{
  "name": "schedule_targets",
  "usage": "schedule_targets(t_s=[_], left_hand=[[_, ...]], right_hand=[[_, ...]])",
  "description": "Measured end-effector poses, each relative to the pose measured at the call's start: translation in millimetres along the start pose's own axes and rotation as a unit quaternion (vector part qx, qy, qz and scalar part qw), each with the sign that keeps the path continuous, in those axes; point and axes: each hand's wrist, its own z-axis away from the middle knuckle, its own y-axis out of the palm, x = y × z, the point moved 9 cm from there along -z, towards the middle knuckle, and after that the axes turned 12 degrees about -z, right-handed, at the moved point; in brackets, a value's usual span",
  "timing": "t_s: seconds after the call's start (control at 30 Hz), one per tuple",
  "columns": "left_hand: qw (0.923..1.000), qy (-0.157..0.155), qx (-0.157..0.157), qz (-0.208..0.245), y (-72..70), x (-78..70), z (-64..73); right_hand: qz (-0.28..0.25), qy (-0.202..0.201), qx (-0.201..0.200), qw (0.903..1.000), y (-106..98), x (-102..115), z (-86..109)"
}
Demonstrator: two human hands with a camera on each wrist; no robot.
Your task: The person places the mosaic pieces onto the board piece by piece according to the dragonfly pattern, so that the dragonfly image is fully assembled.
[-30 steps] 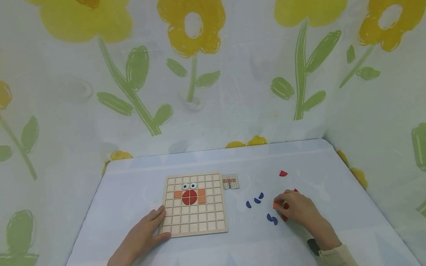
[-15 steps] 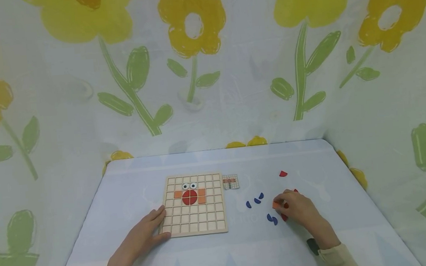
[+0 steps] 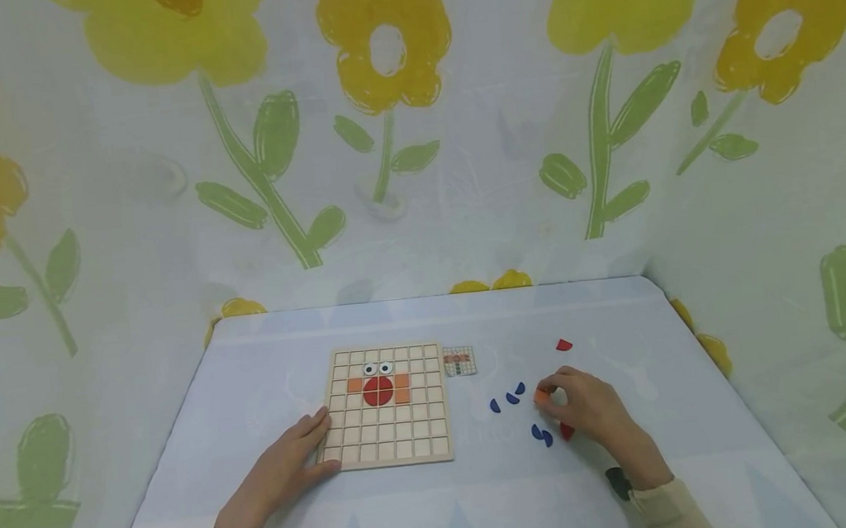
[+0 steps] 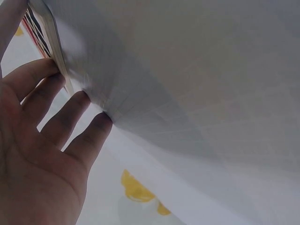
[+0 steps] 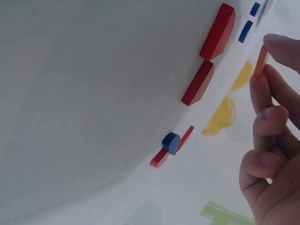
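Observation:
My right hand [image 3: 591,408] pinches an orange square tile [image 3: 541,397] between thumb and fingertips. In the right wrist view the tile [image 5: 260,62] shows edge-on, held off the table. On the left, my left hand [image 3: 283,474] rests with extended fingers along the left edge of a wooden grid board [image 3: 421,431], thumb at its near-left corner. Set in the board are two white eye pieces [image 3: 377,369], a red circle of quarter pieces [image 3: 377,392] and several orange tiles [image 3: 401,388]. The left wrist view shows the fingertips [image 4: 84,98] by the board's edge.
A small pattern card [image 3: 460,360] lies against the board's right side. Several blue half-round pieces [image 3: 512,398] are scattered between board and right hand. A red quarter piece [image 3: 564,345] lies farther back; another red piece [image 3: 567,431] is partly hidden under the right hand.
My right hand has risen slightly and shifted a little away from me and to the left, carrying the orange tile. The left hand and the board stay in place.

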Motion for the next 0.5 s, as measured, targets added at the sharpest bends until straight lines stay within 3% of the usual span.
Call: schedule_targets(t_s=[0.27, 0.5], left_hand=[[1.0000, -0.007, 0.005, -0.001, 0.5, 0.5, -0.2], [0.9999, -0.011, 0.008, 0.007, 1.6, 1.8, 0.0]], right_hand=[[0.005, -0.032, -0.012, 0.9994, 1.0, 9.9, -4.1], [0.015, -0.085, -0.052, 0.9949, 0.5, 26.9, -8.9]])
